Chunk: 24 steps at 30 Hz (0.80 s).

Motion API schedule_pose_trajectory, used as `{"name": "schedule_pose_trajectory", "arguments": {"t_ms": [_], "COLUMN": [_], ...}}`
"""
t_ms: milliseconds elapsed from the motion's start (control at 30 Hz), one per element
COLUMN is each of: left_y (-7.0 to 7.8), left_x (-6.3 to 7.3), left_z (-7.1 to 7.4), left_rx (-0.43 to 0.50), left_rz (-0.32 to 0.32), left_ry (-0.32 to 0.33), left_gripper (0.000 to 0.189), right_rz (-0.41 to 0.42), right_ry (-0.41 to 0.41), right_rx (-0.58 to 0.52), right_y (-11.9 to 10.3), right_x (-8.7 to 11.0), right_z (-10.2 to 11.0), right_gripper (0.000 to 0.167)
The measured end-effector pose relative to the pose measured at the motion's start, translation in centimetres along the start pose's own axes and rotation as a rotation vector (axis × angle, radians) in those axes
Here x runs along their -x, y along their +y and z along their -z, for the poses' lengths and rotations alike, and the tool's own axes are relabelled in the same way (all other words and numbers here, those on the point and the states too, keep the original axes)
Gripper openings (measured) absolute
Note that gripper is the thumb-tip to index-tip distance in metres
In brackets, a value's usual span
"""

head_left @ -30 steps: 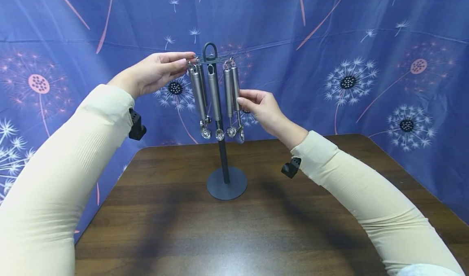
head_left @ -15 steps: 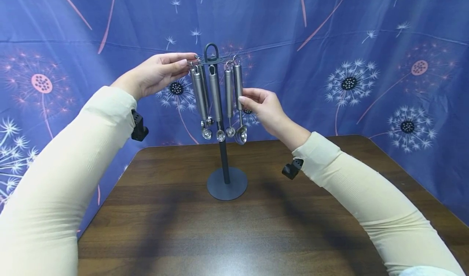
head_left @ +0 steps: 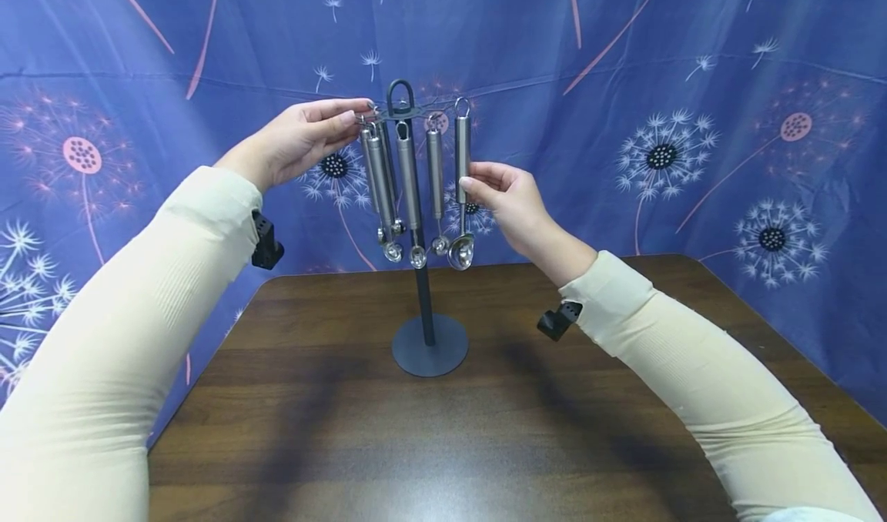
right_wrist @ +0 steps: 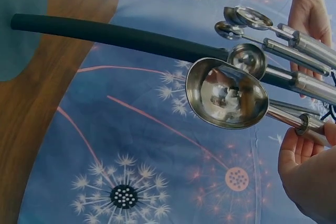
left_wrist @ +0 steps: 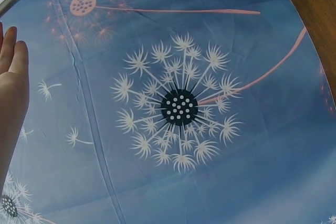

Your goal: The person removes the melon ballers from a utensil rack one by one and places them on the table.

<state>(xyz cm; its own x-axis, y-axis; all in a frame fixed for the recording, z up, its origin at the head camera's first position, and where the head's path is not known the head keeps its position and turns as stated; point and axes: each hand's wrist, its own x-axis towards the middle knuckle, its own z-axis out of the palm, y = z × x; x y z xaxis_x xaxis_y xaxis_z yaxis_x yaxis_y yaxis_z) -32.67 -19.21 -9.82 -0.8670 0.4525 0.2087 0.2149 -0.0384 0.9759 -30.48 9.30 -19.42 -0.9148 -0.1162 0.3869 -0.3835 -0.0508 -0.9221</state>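
Observation:
In the head view, my right hand point(head_left: 509, 199) pinches the handle of a steel measuring spoon point(head_left: 463, 156) between thumb and fingers. The spoon hangs upright, its top loop apart from the dark rack point(head_left: 409, 112). Its deep round bowl point(right_wrist: 227, 94) faces the right wrist camera. My left hand point(head_left: 298, 137) reaches to the rack's left side, fingers fairly straight, fingertips at the rim. In the left wrist view only part of the left hand point(left_wrist: 13, 72) shows. Several other steel measuring spoons point(head_left: 410, 183) hang on the rack's hooks.
The rack's dark post point(head_left: 424, 306) rises from a round base point(head_left: 430, 346) on a brown wooden table point(head_left: 430, 445). A blue curtain point(head_left: 540, 60) printed with dandelions hangs close behind the table.
My right hand has moved slightly right with the measuring spoon, whose loop has gone from the rack's right side to apart from it. The bowl has turned. My left hand stays at the rim.

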Motion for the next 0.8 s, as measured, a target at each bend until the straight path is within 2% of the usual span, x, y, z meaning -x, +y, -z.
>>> {"name": "schedule_pose_trajectory", "arguments": {"t_ms": [433, 600, 800], "left_y": [-0.4, -0.6, -0.7], "left_x": [0.4, 0.6, 0.9], "left_z": [-0.2, -0.2, -0.6], "left_rx": [0.021, -0.010, -0.029], "left_rz": [-0.036, -0.057, -0.073], "left_ry": [0.054, 0.084, 0.119], "left_gripper": [0.061, 0.062, 0.059], "right_rz": [-0.041, -0.044, -0.057], "right_ry": [0.017, 0.026, 0.048], "right_rx": [0.003, 0.001, 0.053], "right_y": [1.4, 2.0, 2.9], "right_x": [0.2, 0.3, 0.6], "right_z": [1.1, 1.5, 2.1], "right_gripper": [0.036, 0.037, 0.037]}}
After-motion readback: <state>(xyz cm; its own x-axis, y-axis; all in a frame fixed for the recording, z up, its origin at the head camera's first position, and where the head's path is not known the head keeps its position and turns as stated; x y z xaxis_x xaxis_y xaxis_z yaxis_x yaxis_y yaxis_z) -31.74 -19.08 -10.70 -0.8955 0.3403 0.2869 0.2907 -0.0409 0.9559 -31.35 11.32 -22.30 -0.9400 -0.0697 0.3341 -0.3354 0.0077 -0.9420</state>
